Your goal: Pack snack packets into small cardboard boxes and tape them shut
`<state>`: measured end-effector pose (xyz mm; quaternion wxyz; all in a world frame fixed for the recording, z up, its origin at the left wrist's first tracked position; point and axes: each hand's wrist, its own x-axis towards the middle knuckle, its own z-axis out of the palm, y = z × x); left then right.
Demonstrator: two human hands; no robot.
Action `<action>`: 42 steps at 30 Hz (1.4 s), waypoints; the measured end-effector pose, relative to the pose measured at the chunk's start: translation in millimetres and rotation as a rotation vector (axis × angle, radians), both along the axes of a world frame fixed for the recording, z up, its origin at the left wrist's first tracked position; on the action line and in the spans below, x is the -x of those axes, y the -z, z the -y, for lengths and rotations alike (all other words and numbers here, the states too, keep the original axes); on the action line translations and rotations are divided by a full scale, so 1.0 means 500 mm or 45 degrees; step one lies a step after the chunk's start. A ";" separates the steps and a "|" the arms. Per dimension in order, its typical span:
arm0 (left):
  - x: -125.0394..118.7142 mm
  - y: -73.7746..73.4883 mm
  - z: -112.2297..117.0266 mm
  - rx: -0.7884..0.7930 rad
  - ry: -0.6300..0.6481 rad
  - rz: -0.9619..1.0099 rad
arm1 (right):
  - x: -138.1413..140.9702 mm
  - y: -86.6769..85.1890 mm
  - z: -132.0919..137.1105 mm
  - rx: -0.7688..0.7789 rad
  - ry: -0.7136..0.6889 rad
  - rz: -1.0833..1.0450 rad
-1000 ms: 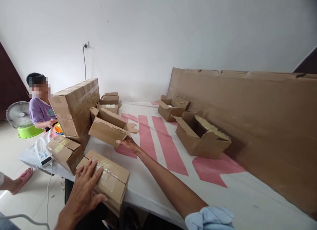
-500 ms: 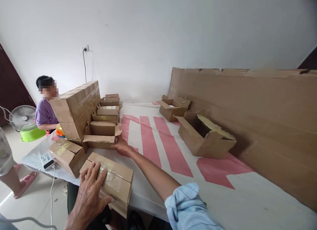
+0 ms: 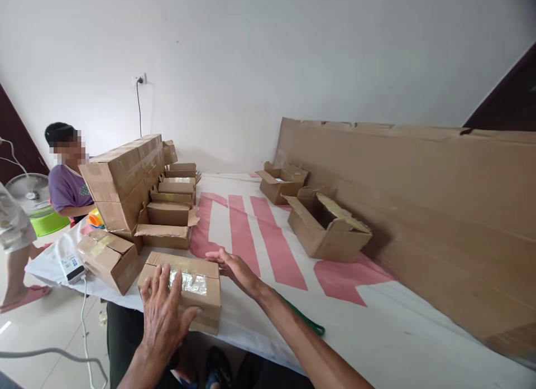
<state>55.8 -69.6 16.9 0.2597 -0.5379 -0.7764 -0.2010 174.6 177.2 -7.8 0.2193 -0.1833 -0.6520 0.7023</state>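
Note:
A closed, taped cardboard box (image 3: 196,266) lies at the near edge of the table. My left hand (image 3: 165,308) rests on its top and near side, fingers spread. Just beyond the box's far right corner is my right hand (image 3: 232,269), fingers stretched out and holding nothing; whether it touches the box I cannot tell. Behind the box stands an open cardboard box (image 3: 165,233) with its flaps up. To its left sits another taped cardboard box (image 3: 109,258).
Stacked boxes (image 3: 125,177) rise at the left, beside a row of open boxes. Two open boxes (image 3: 330,230) stand at the right before a large cardboard sheet (image 3: 397,199). A white device (image 3: 72,266) with a cable lies at the left edge. A person (image 3: 69,182) is beyond the stack.
My right hand has left the open box and come back toward the taped box. The taped box has shifted farther onto the table under my left hand. The view has turned slightly right.

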 end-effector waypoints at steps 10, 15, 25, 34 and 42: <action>-0.065 0.002 -0.068 -0.079 0.088 0.119 | -0.077 -0.010 0.018 -0.235 0.440 -0.071; 0.040 -0.004 -0.031 -0.297 0.026 0.612 | -0.107 0.028 0.029 -0.241 0.486 -0.018; 0.088 0.018 -0.043 -0.291 0.224 1.381 | -0.111 0.040 0.016 -0.171 0.522 -0.027; 0.201 0.044 -0.133 -0.454 -0.019 1.825 | -0.115 0.083 0.003 -0.067 0.482 -0.097; 0.288 0.059 -0.280 -0.439 -0.181 1.820 | -0.129 0.056 -0.002 -0.027 0.398 -0.103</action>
